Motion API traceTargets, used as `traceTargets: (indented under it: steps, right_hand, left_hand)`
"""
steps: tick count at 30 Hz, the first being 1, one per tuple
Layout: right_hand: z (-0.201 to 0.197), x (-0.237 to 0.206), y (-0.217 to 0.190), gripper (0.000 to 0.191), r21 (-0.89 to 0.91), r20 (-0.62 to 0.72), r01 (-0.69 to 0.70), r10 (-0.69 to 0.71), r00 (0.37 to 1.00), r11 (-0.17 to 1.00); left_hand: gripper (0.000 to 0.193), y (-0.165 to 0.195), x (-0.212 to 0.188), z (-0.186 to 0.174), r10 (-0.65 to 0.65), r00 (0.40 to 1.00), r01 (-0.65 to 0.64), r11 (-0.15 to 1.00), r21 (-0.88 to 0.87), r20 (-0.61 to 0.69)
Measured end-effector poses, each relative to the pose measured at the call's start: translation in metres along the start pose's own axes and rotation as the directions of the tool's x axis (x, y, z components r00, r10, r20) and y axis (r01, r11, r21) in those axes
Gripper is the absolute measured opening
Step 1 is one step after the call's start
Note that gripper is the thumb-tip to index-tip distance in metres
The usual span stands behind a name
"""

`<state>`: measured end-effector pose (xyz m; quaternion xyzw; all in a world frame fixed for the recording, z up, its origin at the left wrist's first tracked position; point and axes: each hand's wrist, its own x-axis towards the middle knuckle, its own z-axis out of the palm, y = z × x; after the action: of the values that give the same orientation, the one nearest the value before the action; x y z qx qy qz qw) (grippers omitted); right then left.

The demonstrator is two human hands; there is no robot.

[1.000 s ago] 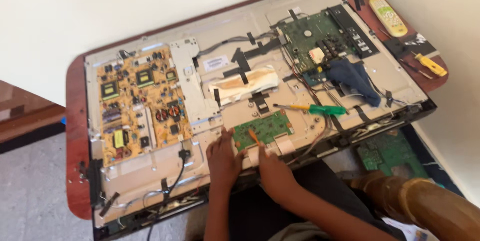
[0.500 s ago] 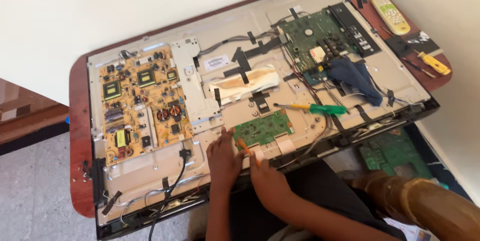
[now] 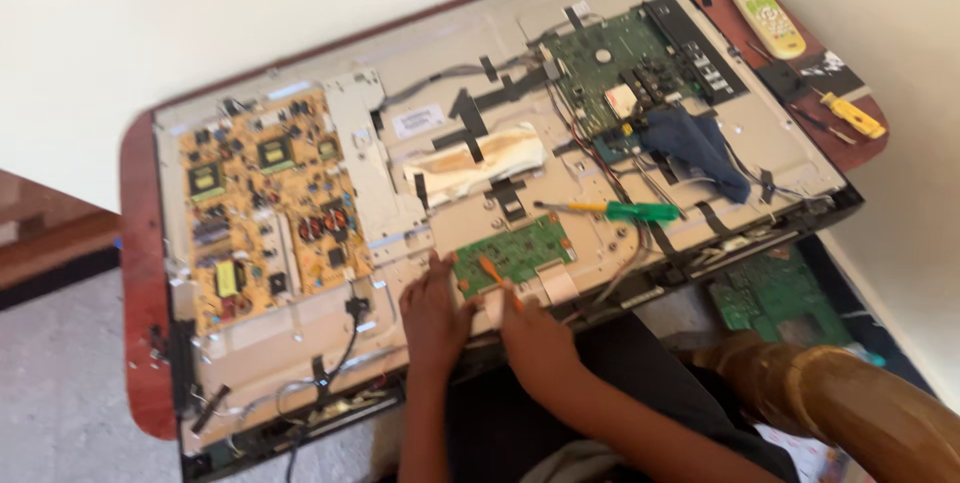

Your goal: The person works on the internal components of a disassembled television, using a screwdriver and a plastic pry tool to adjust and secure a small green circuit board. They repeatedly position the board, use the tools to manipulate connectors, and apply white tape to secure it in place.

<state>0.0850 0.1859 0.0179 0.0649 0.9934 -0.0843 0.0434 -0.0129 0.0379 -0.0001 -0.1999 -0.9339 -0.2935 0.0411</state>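
Far to the left of both hands, bolted into the opened back of a flat television (image 3: 300,328) that lies face down on a dark red table (image 3: 138,243), sits a large yellow power board (image 3: 262,205) crowded with components; black cables (image 3: 335,363) trail from its lower edge toward the near rim of the set. Just beyond the hands a strip of silvery foil held down by black tape (image 3: 478,156) crosses the metal chassis. The left hand (image 3: 436,311) rests palm down on the panel's near edge, fingers spread and flat, gripping nothing that can be seen, its fingertips touching the left end of a small green circuit board (image 3: 515,251). The right hand (image 3: 535,335) lies just beside it, loosely curled around what looks like a thin orange tool (image 3: 490,271) whose tip rests on that small board; the grip itself is too blurred to make out. Beyond and to the right of the hands a green-handled screwdriver (image 3: 625,210) lies on the chassis, and farther off a green main board (image 3: 625,68) carries a dark blue cloth (image 3: 700,148). At the far right corner of the table lie a pale remote control (image 3: 764,16) and a yellow-handled screwdriver (image 3: 850,115).
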Motion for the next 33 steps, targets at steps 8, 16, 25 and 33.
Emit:
traceTargets:
  steps: [8, 16, 25, 33]
  right_hand:
    - [-0.006, -0.003, 0.012, 0.064, -0.045, 0.114, 0.011, -0.006, 0.993, 0.999]
    - [-0.008, -0.005, 0.026, 0.062, 0.023, 0.059, -0.053, 0.052, 0.997, 0.998]
    - [0.007, -0.001, 0.033, 0.061, 0.031, -0.06, -0.024, 0.026, 0.998, 0.999]
    - [0.014, -0.003, 0.044, 0.062, -0.033, 0.004, -0.035, 0.035, 0.999, 0.999]
  left_hand:
    - [0.083, 0.009, 0.004, -0.005, -0.04, 0.999, 0.04, 0.999, 0.019, 0.024]
    - [0.088, 0.006, 0.005, -0.004, -0.081, 0.994, 0.078, 0.996, 0.043, 0.069]
    - [0.086, 0.002, 0.0, -0.002, -0.056, 0.998, 0.055, 0.998, 0.037, 0.027]
    - [0.086, -0.004, 0.001, 0.003, -0.067, 0.997, 0.066, 0.998, 0.016, 0.028]
